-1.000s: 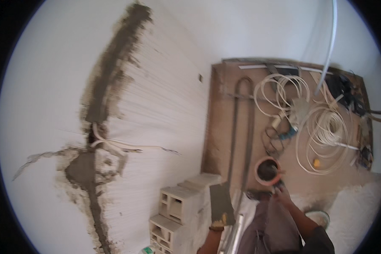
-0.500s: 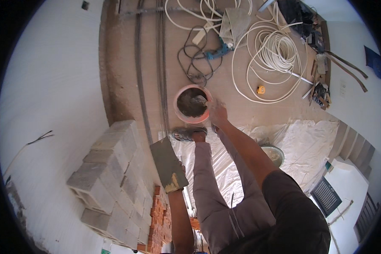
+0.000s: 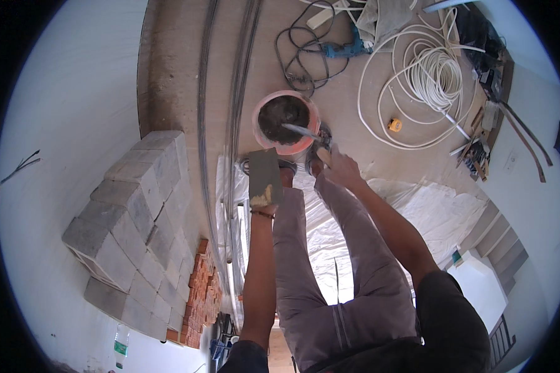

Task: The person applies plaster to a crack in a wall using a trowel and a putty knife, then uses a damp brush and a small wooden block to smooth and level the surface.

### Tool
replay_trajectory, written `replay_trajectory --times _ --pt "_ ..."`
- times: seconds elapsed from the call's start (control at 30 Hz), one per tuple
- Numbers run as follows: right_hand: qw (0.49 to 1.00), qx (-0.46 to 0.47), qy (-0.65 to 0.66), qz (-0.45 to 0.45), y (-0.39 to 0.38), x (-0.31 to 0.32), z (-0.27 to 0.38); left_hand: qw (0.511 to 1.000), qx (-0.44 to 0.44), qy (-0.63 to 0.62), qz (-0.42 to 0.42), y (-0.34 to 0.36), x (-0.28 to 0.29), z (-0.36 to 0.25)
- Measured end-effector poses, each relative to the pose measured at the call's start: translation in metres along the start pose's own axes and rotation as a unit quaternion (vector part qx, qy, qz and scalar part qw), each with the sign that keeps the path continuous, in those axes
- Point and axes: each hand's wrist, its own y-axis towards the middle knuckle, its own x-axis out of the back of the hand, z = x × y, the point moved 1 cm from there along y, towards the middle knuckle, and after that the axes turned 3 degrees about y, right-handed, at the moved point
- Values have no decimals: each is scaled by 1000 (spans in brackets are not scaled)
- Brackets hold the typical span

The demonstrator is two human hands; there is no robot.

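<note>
My right hand (image 3: 342,169) is wrapped round the handle of a trowel (image 3: 302,130), whose blade reaches over the rim of an orange-pink bucket (image 3: 283,149). Dark grey wet mortar (image 3: 277,115) lies inside that bucket. Close to the bucket's near-left side, my left hand (image 3: 265,210) holds a flat, rectangular grey-green plastering float (image 3: 265,177) from below. The float's handle and most of my left fingers are hidden under it. A tan patch marks its near end. Its top carries no visible heap of mortar.
Long steel bars (image 3: 236,81) run along the floor left of the bucket. Grey blocks (image 3: 137,205) and red bricks (image 3: 200,292) are stacked at left. Beyond lie a blue power drill (image 3: 345,48), coiled white cable (image 3: 438,78) and a yellow tape measure (image 3: 394,125). A white sheet (image 3: 410,211) covers floor behind my feet.
My right hand has drawn back from the bucket, and the trowel blade now shows above the mortar. My left hand has brought the float up toward the bucket. The whole view has shifted.
</note>
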Motion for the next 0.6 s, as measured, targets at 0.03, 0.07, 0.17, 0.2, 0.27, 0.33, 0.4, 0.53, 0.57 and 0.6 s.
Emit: replay_trajectory --times 0.03,0.07,0.17,0.2,0.27,0.33,0.4,0.53,0.57,0.6 --pt "1000 3 21 -5 -17 11 -2 1000 -1 16 -13 14 1 3" --pt "999 6 42 -8 -33 19 -1 999 -1 33 -27 29 3 5" --pt "998 35 50 4 -78 44 26 992 -27 105 -62 54 20 -5" --pt "998 39 43 15 -91 56 31 990 -26 126 -66 65 23 0" --pt "997 56 35 40 -113 71 43 988 -16 109 -106 76 28 -1" --pt "996 74 34 24 -126 74 39 986 32 0 -161 90 20 10" --pt "996 85 22 21 -132 77 40 985 36 -21 -167 100 19 15" --pt "993 118 9 10 -132 77 52 991 4 72 -111 116 52 3" --pt "991 132 14 -2 -130 76 54 991 -4 95 -97 118 60 0" --pt "993 122 7 3 -128 75 53 990 -7 119 -80 122 59 2"
